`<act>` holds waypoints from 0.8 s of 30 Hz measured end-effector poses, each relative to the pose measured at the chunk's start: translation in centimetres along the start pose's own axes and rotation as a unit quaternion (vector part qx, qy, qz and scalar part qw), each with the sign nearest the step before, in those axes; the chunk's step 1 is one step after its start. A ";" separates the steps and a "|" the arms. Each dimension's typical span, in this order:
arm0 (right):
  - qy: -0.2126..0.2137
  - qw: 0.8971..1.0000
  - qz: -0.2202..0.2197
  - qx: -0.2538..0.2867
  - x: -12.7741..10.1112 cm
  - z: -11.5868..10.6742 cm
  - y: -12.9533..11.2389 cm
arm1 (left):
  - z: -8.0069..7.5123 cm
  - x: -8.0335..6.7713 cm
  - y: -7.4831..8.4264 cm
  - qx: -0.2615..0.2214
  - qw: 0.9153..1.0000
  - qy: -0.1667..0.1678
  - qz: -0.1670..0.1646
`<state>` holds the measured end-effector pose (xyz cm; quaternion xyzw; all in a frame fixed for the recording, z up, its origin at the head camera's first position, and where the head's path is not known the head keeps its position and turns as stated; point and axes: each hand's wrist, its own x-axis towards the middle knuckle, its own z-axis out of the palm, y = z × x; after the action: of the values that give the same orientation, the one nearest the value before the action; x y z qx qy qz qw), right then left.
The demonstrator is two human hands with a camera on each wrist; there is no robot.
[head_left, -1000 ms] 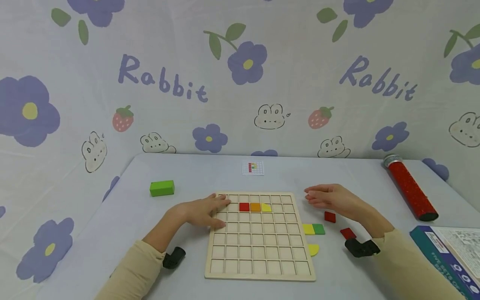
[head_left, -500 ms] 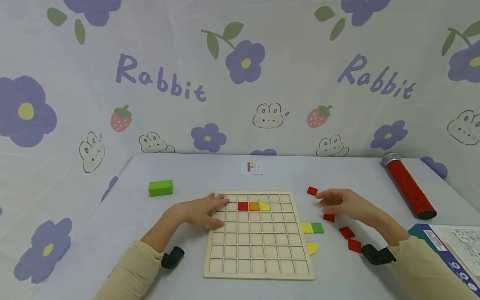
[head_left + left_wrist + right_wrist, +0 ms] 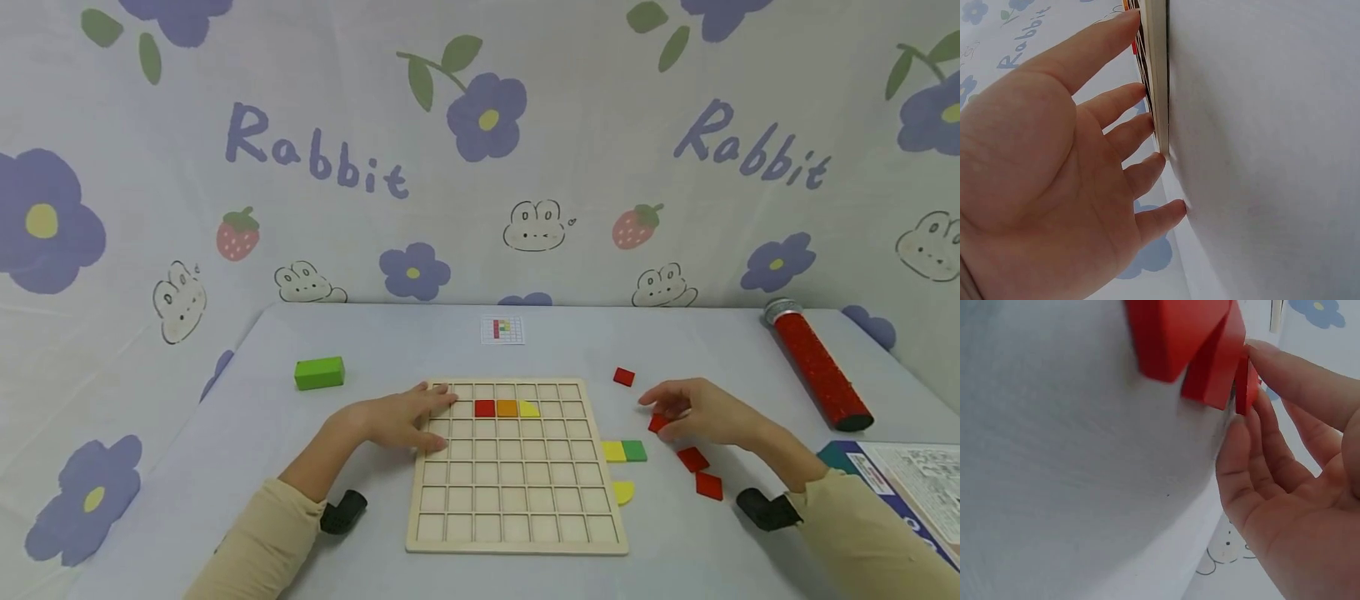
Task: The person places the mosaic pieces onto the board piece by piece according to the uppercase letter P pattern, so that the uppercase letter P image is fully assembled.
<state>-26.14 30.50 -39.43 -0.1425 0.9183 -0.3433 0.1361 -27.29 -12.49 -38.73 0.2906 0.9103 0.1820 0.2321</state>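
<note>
A pale wooden grid board lies on the table. My left hand rests on its left edge, fingers spread; in the left wrist view the fingertips of the left hand lie along the board's edge. A red square, an orange square and a yellow rounded tile fill cells in one row. To the right of the board, my right hand bends its thumb and fingers around a small red tile, seen between thumb and fingers in the right wrist view.
More red tiles lie around the right hand. Yellow and green squares and a yellow rounded piece sit beside the board. Farther out are a pattern card, a green block, a red microphone-like tube and a book.
My right hand has moved right and nearer to me, away from a red tile at the back, and its fingers have come around another red tile. The left hand stays on the board.
</note>
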 end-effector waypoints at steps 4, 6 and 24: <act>0.011 1.000 0.006 -0.017 0.1 -0.1 -0.1 | 0.0 0.0 0.0 0.001 1.000 0.000 -0.002; 0.019 0.999 0.016 -0.027 0.1 -0.1 -0.2 | 0.0 -0.1 0.0 0.000 1.000 0.001 -0.003; 0.029 0.985 0.116 0.122 1.1 1.2 -2.1 | -0.1 -0.2 0.3 -0.009 1.000 0.005 -0.003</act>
<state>-26.39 27.83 -39.07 -0.0070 0.8833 -0.4390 0.1645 -27.11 -12.38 -38.43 0.2852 0.9104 0.1910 0.2309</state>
